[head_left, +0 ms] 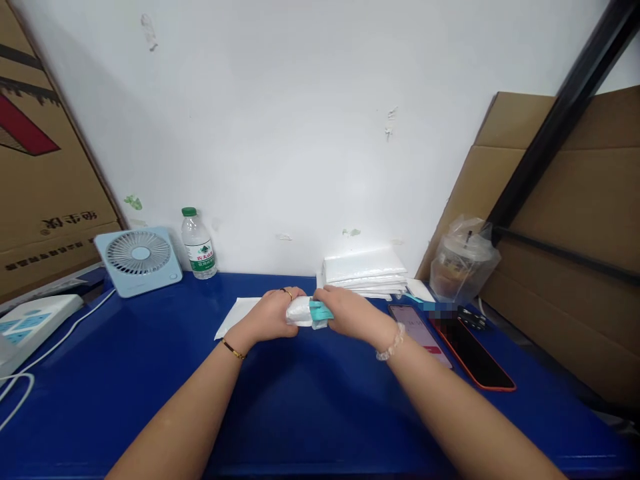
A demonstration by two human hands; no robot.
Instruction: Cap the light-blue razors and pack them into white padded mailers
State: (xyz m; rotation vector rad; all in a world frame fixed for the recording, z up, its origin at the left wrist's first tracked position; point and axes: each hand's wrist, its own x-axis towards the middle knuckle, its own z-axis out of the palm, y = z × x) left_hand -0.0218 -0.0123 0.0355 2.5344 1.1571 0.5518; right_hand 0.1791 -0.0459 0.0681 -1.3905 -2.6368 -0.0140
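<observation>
Both hands meet over the blue table (280, 413), around a white padded mailer (299, 311). My left hand (273, 315) is closed on the mailer, thumb below and fingers over the top. At the mailer's right end shows a small teal packet (320, 311) with a clear edge; its exact kind cannot be made out. My right hand (343, 310) is closed around the teal packet at that end, its fingertips partly hidden. A flat white piece (236, 319), like a mailer, extends left behind my left hand; whether it joins the held one is hidden.
White mailers (364, 267) are stacked by the wall. Two phones (420, 333) (473, 353) lie right, near a bagged drink cup (460, 267). On the left stand a water bottle (199, 245), a blue fan (140, 260) and a power strip (37, 327) with white cables. Cardboard (590, 267) flanks the table.
</observation>
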